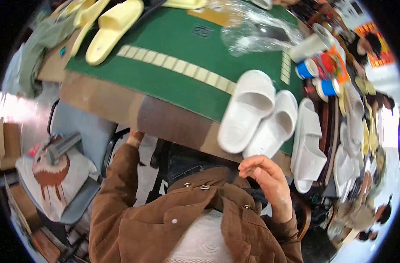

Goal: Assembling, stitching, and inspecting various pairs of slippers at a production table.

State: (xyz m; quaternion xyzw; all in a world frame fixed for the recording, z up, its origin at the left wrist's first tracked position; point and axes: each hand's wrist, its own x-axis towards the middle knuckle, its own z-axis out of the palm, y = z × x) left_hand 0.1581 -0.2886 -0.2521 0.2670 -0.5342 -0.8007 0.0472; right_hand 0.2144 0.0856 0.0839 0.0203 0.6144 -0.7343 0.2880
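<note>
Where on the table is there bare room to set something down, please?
The green mat is bare between the pale tiles and the brown front border, left of the white slippers, and also beyond the tiles, between the yellow slippers and the clear plastic. The right side is crowded with other white slippers and paper cups.
</note>
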